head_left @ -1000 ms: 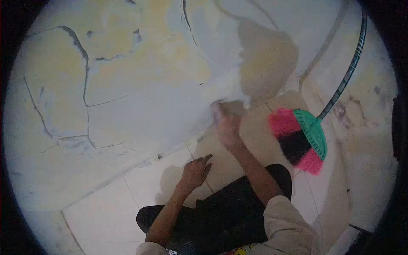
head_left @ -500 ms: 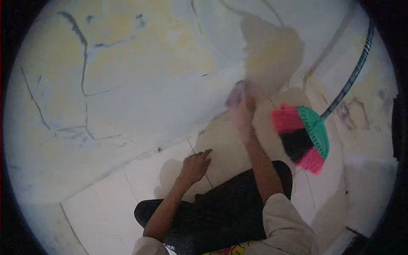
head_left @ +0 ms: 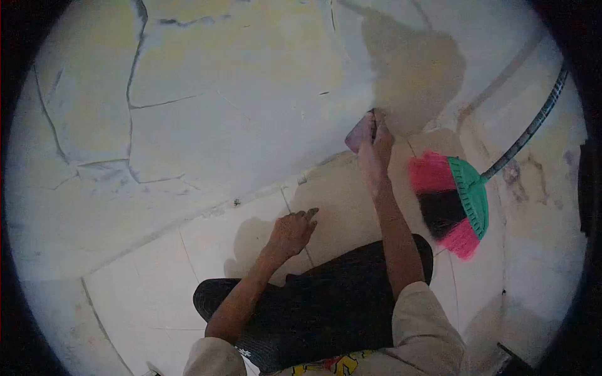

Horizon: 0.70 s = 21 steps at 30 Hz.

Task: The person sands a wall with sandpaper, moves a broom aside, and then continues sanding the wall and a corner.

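Note:
My right hand is closed around a flat purplish pad with a dark edge, pressed near the foot of the cracked, patchy wall. The pad's exact kind cannot be made out. My left hand holds nothing. Its index finger stretches out and the other fingers are loosely bent, over or on the tiled floor in front of my crossed legs.
A broom with pink and black bristles and a green head leans to the right, its striped handle rising to the upper right. A side wall with stained, peeling patches stands beyond it. My knees in dark trousers are below.
The view has shifted slightly, so the wall cracks sit higher. My right hand with the pad is now sharp rather than blurred. My left hand's fingers are a little more bent.

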### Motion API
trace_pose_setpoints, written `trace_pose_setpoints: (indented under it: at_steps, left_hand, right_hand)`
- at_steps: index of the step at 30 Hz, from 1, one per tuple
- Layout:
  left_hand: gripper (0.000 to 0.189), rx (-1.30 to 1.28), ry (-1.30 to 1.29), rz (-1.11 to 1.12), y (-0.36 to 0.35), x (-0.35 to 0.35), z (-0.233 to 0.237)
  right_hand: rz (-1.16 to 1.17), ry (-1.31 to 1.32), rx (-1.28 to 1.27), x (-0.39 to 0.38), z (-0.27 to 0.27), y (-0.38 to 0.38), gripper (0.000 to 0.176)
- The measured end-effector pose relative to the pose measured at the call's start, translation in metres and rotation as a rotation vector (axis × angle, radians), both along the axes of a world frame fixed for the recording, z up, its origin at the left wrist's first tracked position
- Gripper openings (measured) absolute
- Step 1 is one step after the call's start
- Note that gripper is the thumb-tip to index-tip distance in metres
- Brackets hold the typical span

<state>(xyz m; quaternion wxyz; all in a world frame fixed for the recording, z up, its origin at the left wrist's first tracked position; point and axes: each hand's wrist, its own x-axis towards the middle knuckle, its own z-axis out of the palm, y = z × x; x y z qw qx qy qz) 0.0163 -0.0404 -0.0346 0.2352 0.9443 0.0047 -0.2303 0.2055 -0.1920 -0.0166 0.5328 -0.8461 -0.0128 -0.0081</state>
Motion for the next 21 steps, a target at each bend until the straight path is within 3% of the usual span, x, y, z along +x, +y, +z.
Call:
trace_pose_setpoints:
  at_steps: [2,4,7,8,10,13,15,17,21]
  left_hand:
    - [0.039,-0.009,0.005,-0.050,-0.002,0.005,0.002]
    - [0.039,-0.011,-0.081,-0.078,0.001,0.001,-0.010]
    - [0.038,-0.012,-0.138,-0.092,0.004,-0.003,-0.012]
    - [0.038,-0.013,-0.124,-0.078,0.004,-0.003,-0.009]
    - [0.039,-0.007,-0.090,-0.053,0.005,-0.003,-0.010]
    - [0.039,-0.009,-0.037,-0.042,0.001,0.001,-0.004]
    - [0.038,-0.016,-0.018,-0.054,-0.002,0.003,-0.004]
    - [0.038,0.011,-0.090,-0.086,0.001,-0.002,-0.012]
    - [0.040,-0.023,-0.083,-0.073,0.005,-0.003,-0.014]
  right_hand:
    - [-0.012,-0.108,0.040,-0.004,-0.013,0.005,0.019]
    - [0.218,-0.345,-0.206,-0.025,-0.018,0.026,0.030]
    - [0.211,-0.573,-0.349,-0.024,-0.018,0.030,0.028]
    - [0.216,-0.566,-0.348,-0.019,-0.020,0.025,0.028]
    - [-0.062,-0.352,0.006,-0.002,-0.019,0.009,0.019]
    - [-0.107,-0.123,-0.034,0.005,0.006,-0.006,0.020]
    - [0.058,-0.571,0.035,-0.007,-0.024,0.011,0.022]
    - [0.226,-0.405,-0.232,-0.029,-0.023,0.032,0.024]
    - [0.308,-0.407,-0.292,-0.025,-0.006,0.023,0.023]
